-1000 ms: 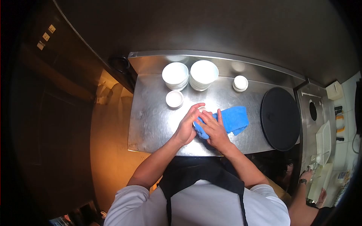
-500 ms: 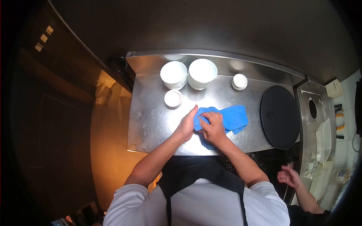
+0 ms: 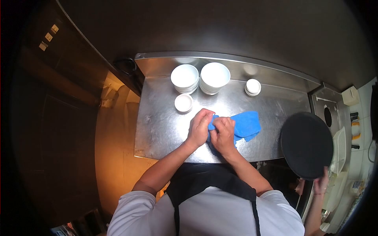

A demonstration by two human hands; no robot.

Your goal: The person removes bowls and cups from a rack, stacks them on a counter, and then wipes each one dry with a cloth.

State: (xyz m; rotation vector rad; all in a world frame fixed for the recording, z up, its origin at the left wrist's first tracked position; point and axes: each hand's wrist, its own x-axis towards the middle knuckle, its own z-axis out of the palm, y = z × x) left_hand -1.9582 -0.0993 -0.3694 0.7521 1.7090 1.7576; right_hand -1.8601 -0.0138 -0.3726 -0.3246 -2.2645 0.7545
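Observation:
A blue cloth point(image 3: 247, 122) is bunched between my hands over the steel counter, its loose part spread to the right. My left hand point(image 3: 200, 128) is closed around the cloth's left end. A small white bit shows at its fingertips, too little to name. My right hand point(image 3: 223, 134) has its fingers curled into the cloth, right beside the left. Just beyond my left hand stands a small white bowl point(image 3: 184, 103). Behind it are two stacks of larger white bowls, a left stack point(image 3: 185, 76) and a right stack point(image 3: 215, 75).
Several small white dishes point(image 3: 252, 87) are stacked at the back right of the steel counter point(image 3: 157, 129). A co-worker's hand point(image 3: 321, 181) holds a round black tray point(image 3: 307, 145) past the counter's right end. A white plastic basket point(image 3: 338, 151) stands further right.
My left hand has curled its fingers and turned over the cloth; my right hand stays close by. The co-worker's hand has taken hold of the black tray and shifted it right, off the counter.

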